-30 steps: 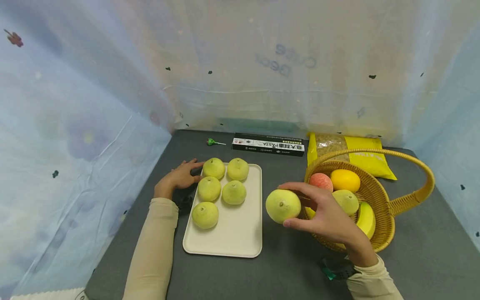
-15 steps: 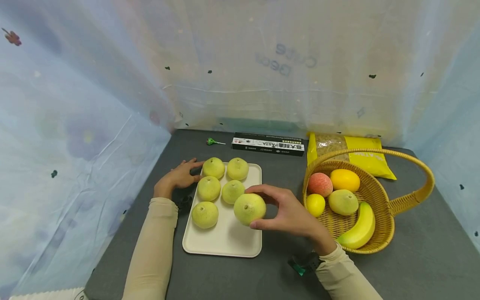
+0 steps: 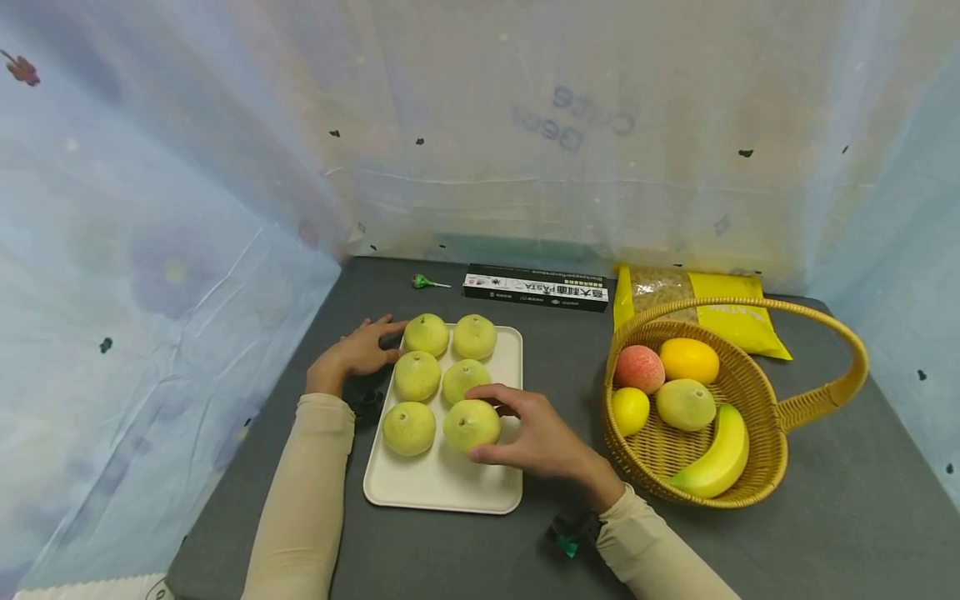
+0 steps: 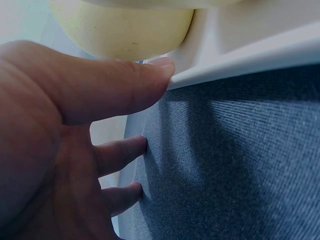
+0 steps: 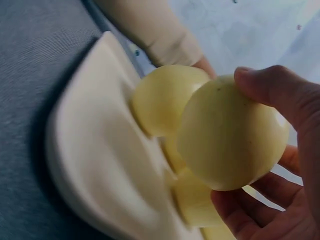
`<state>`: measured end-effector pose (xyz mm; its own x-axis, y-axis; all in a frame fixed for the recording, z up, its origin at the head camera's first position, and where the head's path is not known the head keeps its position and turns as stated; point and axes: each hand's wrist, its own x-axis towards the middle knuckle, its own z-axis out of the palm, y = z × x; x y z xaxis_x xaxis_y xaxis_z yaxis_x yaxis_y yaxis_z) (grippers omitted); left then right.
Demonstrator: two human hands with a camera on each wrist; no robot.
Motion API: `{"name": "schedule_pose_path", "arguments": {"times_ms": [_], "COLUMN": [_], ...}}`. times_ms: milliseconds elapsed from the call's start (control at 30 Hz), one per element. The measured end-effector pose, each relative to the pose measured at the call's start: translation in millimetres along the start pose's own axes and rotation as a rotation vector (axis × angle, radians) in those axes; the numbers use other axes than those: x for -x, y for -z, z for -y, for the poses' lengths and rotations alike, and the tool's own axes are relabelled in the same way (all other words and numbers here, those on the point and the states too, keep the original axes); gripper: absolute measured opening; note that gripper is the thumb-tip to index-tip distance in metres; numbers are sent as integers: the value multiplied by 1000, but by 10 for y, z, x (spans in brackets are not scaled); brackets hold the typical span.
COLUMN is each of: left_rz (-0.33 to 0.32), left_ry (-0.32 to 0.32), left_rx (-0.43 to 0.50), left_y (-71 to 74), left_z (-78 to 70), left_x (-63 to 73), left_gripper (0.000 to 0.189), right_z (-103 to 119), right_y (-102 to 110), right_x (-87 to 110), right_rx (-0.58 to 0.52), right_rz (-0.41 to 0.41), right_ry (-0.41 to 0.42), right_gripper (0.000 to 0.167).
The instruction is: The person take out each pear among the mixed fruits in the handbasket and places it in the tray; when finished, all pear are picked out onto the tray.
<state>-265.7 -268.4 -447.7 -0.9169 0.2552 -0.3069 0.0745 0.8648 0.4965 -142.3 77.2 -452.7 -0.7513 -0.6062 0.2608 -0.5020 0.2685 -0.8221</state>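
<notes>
My right hand point(image 3: 536, 437) grips a round yellow-green fruit point(image 3: 472, 426) between thumb and fingers, close over the front right part of the white tray point(image 3: 442, 492). In the right wrist view this fruit point(image 5: 232, 135) overlaps the ones behind it. Several more fruits of the same kind stand on the tray in two columns, one of them point(image 3: 408, 428) just left of the held one. My left hand point(image 3: 362, 350) lies at the tray's back left edge. Its thumb point(image 4: 115, 90) touches the rim in the left wrist view, and two other fingers extend down to the dark table.
Right of the tray stands a wicker basket point(image 3: 768, 467) with a tall handle, holding a banana point(image 3: 716, 458), a peach point(image 3: 640, 369) and other fruit. Behind lie a yellow pasta bag point(image 3: 738, 312), a black pasta box point(image 3: 536, 287) and a green lollipop point(image 3: 422, 282).
My right hand has carried the yellow-green fruit left from beside the basket, then lowered it toward the front right of the tray. The left hand has stayed at the tray's edge.
</notes>
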Motion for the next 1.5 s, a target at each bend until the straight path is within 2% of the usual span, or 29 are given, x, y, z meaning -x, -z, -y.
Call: {"name": "schedule_pose_path", "arguments": {"times_ms": [267,467,867,1133,1367,1500], "left_rz": [-6,-7,-15,-14,-7,-4], "left_ry": [-2,8,6,-2,0,3], "left_rx": [-6,-3,6,4,6,7], "left_y": [7,9,8,1,-5,-14], "left_z": [3,-6,-18,-8,-12,1], "left_x": [4,16,21,5,6,-5], "left_gripper": [68,68,68,68,68,68], "right_z": [-128,-160,-137,66,267,336], "right_y": [-174,-234,-223,82,533,840], "right_x": [-40,-65,-66,131,512,777], "right_rx": [8,25,165,186,186,155], "right_rz": [-7,-43,-144,-111,-164,-195], "right_ry": [-5,18,79,80,118,74], "right_gripper": [67,67,65,66,68,71]}}
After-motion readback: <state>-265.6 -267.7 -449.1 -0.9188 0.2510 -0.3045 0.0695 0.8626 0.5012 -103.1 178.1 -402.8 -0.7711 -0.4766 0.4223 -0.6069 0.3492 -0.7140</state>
